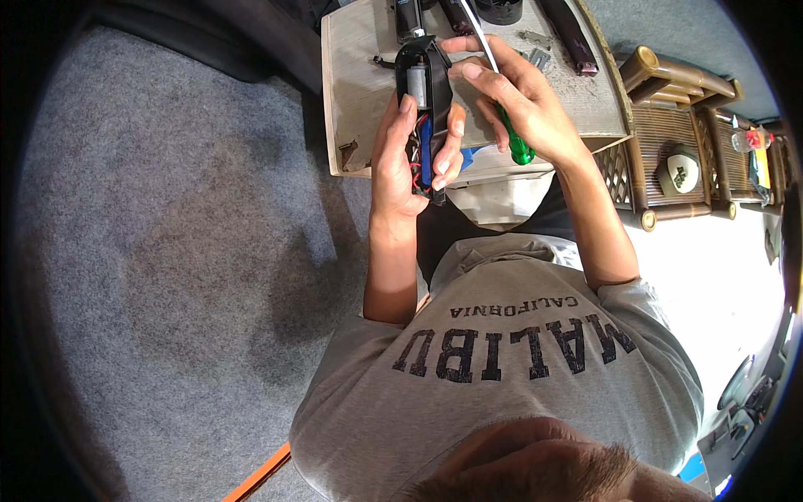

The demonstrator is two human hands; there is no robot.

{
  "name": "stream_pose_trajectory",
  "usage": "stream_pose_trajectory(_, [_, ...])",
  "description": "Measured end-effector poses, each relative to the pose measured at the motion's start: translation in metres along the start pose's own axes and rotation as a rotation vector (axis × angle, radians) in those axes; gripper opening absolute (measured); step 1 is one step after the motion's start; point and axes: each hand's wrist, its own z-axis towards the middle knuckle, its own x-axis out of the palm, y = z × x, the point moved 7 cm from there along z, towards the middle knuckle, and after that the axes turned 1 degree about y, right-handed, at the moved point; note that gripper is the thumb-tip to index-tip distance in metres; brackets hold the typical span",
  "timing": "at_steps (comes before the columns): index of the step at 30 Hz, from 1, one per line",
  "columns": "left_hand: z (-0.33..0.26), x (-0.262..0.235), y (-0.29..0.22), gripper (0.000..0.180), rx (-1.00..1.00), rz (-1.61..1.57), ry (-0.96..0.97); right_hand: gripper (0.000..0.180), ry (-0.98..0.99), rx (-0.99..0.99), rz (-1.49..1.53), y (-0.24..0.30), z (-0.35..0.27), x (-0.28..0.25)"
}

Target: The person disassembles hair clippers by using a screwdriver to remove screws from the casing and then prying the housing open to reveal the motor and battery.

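My left hand (pixel 393 171) is wrapped round an opened black hair clipper (pixel 423 79), held upright above the near side of the table. Its casing is off on the side facing me, so a silver motor (pixel 416 86), a blue battery (pixel 427 151) and red and black wires show. In my right hand (pixel 535 109) rests a screwdriver with a green handle (pixel 521 151), its shaft slanting up and away between the fingers. The right fingertips reach toward the clipper's upper right edge; whether they touch it I cannot tell.
On the pale wooden table (pixel 355 92) lie another dark clipper (pixel 571 38), small metal pieces (pixel 539 57), dark crumbs and a black round container (pixel 499 10). To the right stands bamboo furniture (pixel 669 125) bearing a cap (pixel 679 173) and a bottle (pixel 751 140). Grey carpet (pixel 184 209) spreads left.
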Motion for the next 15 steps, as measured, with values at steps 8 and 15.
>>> stream_pose_trajectory(8, [0.001,0.014,-0.01,0.042,0.206,0.503,-0.066,0.044,-0.007,0.005,-0.013,0.001,0.0,0.001])
stream_pose_trajectory(15, [-0.002,0.019,-0.014,0.038,0.338,0.709,-0.096,0.04,0.002,0.003,0.005,0.005,0.0,0.001])
